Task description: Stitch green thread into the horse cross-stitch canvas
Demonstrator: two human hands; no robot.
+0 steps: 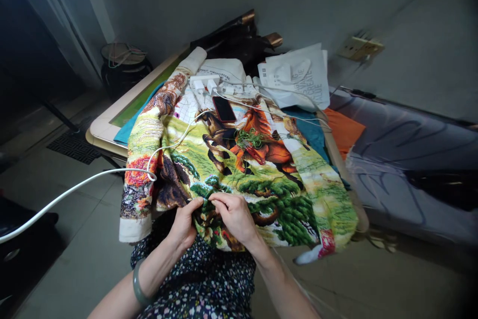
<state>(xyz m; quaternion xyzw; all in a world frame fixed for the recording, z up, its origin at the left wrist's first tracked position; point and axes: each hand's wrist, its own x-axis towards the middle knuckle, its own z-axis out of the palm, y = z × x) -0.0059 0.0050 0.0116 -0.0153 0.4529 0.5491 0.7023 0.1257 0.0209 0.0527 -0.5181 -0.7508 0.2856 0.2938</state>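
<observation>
One huge embroidered horse tapestry (239, 164) is draped over the surface (108, 125) and down onto the lap. A white paper (298, 77) with partly readable "CREATE VALUE" is seen behind. A dark phone (224, 108) is laid on top. The near edge is pinched by left hand (185, 224) and right hand (235, 217), fingertips pressed together.

The white cable (74, 187) runs off the left edge — any needle between the fingertips (214, 198) is too small to tell.
</observation>
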